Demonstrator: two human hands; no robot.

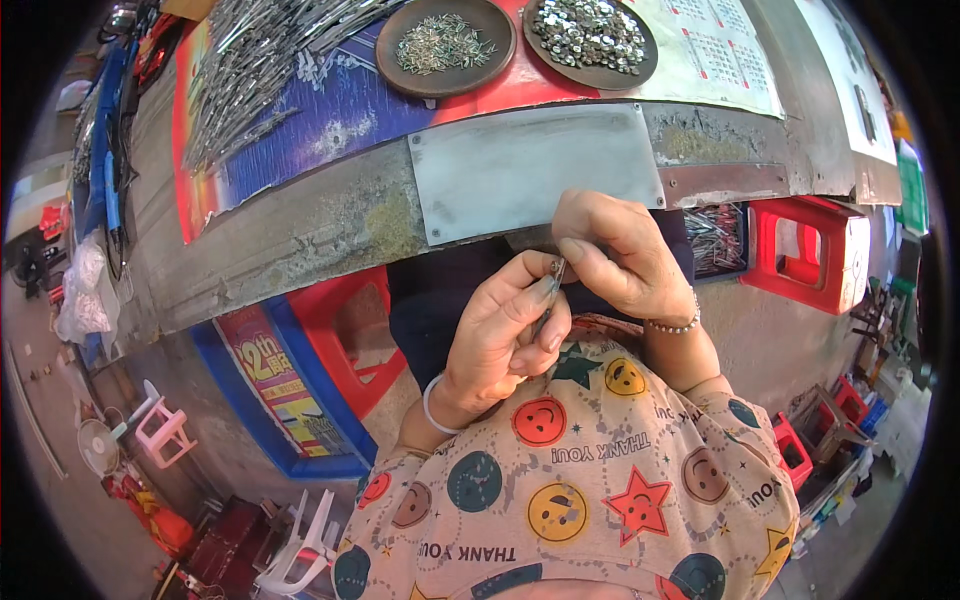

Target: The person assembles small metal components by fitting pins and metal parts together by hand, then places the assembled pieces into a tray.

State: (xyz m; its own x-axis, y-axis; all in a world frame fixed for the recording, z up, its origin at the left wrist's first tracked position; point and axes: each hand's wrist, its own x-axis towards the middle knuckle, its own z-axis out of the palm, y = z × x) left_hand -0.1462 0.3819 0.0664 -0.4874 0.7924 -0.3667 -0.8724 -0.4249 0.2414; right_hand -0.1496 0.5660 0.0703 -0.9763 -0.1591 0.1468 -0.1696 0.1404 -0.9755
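Just in front of my body, over the table's near edge, my two hands meet. My left hand (508, 325) is closed with a slim metal piece (553, 285) pinched between thumb and fingers, its upper end sticking out. My right hand (622, 255) comes in from the right, thumb and forefinger pressed together at that upper end. Whatever its fingertips hold is too small and hidden to name. Beyond them, a brown plate of small thin pins (446, 48) and a brown plate of shiny round metal bits (590, 40) stand on the table.
A heap of slender metal parts (245, 85) lies on the printed sheet at the far left. A grey metal plate (535, 170) is fixed at the table's near edge. Red stools (808, 255) and a blue-rimmed bin (285, 390) stand below, beside a box of metal parts (715, 240).
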